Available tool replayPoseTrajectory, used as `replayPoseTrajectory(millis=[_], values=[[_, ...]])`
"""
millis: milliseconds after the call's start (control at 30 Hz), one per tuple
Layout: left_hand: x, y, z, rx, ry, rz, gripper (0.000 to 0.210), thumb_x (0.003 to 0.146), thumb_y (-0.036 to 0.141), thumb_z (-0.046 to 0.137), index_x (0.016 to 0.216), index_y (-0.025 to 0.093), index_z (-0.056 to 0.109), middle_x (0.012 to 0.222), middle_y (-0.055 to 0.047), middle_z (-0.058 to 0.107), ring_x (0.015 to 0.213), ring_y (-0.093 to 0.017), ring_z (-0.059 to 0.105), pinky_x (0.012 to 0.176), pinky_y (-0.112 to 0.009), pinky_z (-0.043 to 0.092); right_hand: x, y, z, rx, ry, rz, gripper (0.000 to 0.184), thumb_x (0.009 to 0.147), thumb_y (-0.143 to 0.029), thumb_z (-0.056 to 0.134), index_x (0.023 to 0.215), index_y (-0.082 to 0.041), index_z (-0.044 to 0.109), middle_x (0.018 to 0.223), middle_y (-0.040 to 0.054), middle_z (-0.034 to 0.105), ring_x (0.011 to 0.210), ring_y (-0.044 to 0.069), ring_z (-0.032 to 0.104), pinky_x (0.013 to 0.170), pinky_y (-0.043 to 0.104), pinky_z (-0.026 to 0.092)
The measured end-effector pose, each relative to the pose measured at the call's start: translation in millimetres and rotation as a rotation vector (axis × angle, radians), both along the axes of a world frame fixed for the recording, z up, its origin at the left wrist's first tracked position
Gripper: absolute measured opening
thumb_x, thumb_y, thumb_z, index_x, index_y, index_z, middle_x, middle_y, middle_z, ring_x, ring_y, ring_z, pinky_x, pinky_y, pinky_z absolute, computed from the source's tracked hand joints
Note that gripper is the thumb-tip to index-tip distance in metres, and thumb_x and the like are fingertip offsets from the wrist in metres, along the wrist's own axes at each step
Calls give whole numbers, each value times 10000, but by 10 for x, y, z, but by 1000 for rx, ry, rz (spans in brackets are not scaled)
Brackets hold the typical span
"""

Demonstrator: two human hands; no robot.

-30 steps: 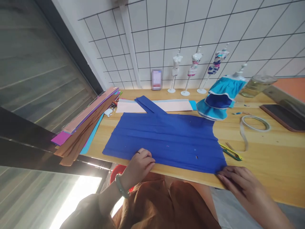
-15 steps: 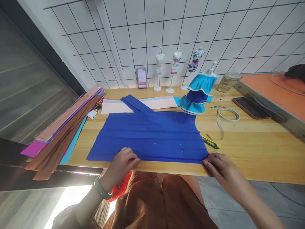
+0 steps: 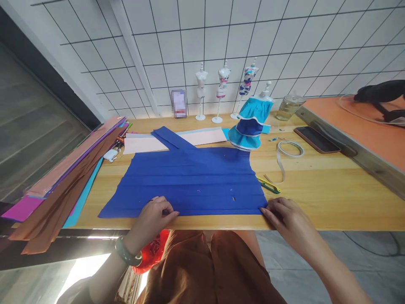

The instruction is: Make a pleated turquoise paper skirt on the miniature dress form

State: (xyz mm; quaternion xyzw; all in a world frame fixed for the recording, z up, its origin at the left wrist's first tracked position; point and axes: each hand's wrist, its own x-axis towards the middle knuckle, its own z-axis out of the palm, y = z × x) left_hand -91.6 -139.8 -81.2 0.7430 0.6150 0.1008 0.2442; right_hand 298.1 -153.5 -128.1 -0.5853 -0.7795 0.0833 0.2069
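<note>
A wide sheet of blue crepe paper (image 3: 186, 179) lies on the table, with several crosswise creases and a folded strip of the same blue at its back. My left hand (image 3: 155, 213) rests on the sheet's near edge, left of its middle, thumb and fingers pinched on the edge. At the near right corner my right hand (image 3: 283, 213) pinches the paper between thumb and fingertips. A yellow-green cutter (image 3: 268, 185) lies just beyond the right edge of the sheet, apart from my right hand.
Folded brown paper (image 3: 60, 185) and other coloured sheets are piled at the left. Behind stand small mannequins (image 3: 201, 90) and one in a ruffled cyan dress (image 3: 255, 110). A roll of white tape (image 3: 297, 154), a dark phone (image 3: 317, 139) and a glass jar (image 3: 288, 109) are at the right.
The view has swung slightly, so the table's things sit further left in the picture. Both hands keep their places on the near edge of the blue crepe paper.
</note>
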Motion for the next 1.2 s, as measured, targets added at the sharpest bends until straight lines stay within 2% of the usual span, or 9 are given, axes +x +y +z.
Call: replayPoseTrajectory(millis=[667, 1200], values=[[-20, 43, -14, -41, -9, -17, 289, 814, 395, 557, 616, 187, 595, 744, -24, 606, 779, -187, 538, 751, -324, 373, -30, 8, 15, -64, 15, -56, 297, 904, -412, 471, 689, -221, 545, 735, 57, 574, 732, 222, 569, 688, 373, 457], [-10, 71, 29, -40, 4, -27, 320, 796, 426, 568, 580, 191, 575, 687, -11, 586, 719, -173, 529, 660, -293, 368, -1, -11, 23, -9, -32, -111, 314, 897, -415, 462, 674, -225, 574, 718, 63, 578, 683, 218, 573, 635, 364, 451]])
